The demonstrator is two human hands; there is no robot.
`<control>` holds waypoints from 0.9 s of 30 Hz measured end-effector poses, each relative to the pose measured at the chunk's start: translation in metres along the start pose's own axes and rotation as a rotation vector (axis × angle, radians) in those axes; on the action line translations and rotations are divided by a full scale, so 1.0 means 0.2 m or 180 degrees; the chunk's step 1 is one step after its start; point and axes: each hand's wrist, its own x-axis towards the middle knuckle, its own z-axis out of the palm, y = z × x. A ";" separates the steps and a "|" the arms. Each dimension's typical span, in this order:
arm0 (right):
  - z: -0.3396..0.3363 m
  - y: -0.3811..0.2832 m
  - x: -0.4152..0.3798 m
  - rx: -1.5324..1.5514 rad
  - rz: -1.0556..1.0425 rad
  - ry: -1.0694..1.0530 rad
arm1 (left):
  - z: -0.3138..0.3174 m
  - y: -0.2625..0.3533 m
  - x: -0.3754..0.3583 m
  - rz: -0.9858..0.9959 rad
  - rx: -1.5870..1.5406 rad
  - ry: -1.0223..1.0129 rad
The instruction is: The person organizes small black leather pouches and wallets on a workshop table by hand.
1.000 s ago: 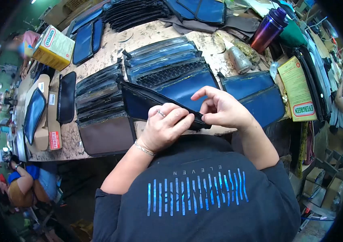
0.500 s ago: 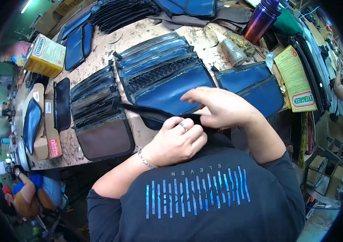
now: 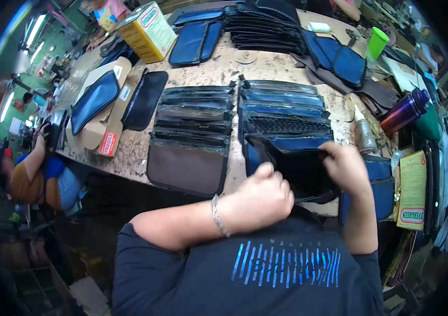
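Observation:
My left hand [image 3: 261, 200], with a bracelet at its wrist, is closed in a fist at the near left edge of a black flexible piece [image 3: 305, 171]. My right hand [image 3: 348, 167] pinches the far right edge of this piece. It is stretched between both hands, dark and blurred, so its exact kind does not show. Beneath and beyond it lies a blue layered wallet panel [image 3: 282, 110] with several slot strips, partly covered. To the left rests a brown layered wallet panel [image 3: 187, 166], flat on the worktable [image 3: 197, 78].
An adhesive tin [image 3: 147, 34] and stacked black pieces [image 3: 263, 29] stand at the back. A purple bottle [image 3: 406, 110], a glue bottle [image 3: 363, 131] and a yellow can [image 3: 412, 184] are on the right. A cardboard piece [image 3: 97, 108] lies left. Another person [image 3: 39, 174] sits at the left.
The view has shifted, showing more of the table's back. The black piece, a narrow strip before, now spreads wide between my hands. My right hand has gone from loosely spread to pinching its edge.

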 end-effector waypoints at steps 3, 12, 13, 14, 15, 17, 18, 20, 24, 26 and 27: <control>-0.12 0.07 0.03 -0.0268 0.0766 -0.0013 | -0.08 0.07 0.00 0.0296 0.0230 0.0194; 0.01 -0.08 0.04 -0.0197 -0.0639 -0.1107 | -0.01 0.09 0.07 0.0753 -0.0447 0.0259; 0.02 -0.08 0.06 -0.0328 -0.0583 -0.1140 | -0.02 0.09 0.06 0.0700 -0.0644 -0.0023; 0.02 -0.06 0.09 -0.0458 -0.0528 -0.1171 | -0.02 0.09 0.05 0.0648 -0.0832 -0.0309; 0.07 0.04 0.13 -0.0392 -0.0426 -0.0762 | -0.05 0.08 0.04 0.0796 -0.0989 -0.0462; 0.10 0.14 0.20 -0.0240 -0.0191 -0.0821 | -0.09 0.08 0.03 0.0934 -0.0869 -0.0658; 0.13 0.16 0.20 -0.0243 -0.0138 -0.0923 | -0.11 0.08 0.04 0.0922 -0.0962 -0.0784; 0.23 0.14 0.19 -0.0352 -0.0200 -0.0721 | -0.10 0.09 0.04 0.0901 -0.1018 -0.0874; 0.25 0.13 0.19 -0.0110 -0.0287 -0.1005 | -0.11 0.03 0.08 0.0079 -0.1529 -0.1579; 0.24 0.15 0.19 0.0399 0.0128 -0.1209 | -0.10 -0.02 0.13 -0.0402 -0.1705 -0.1981; 0.26 0.17 0.19 0.0477 0.0143 -0.1136 | -0.07 -0.03 0.14 -0.0408 -0.1717 -0.1856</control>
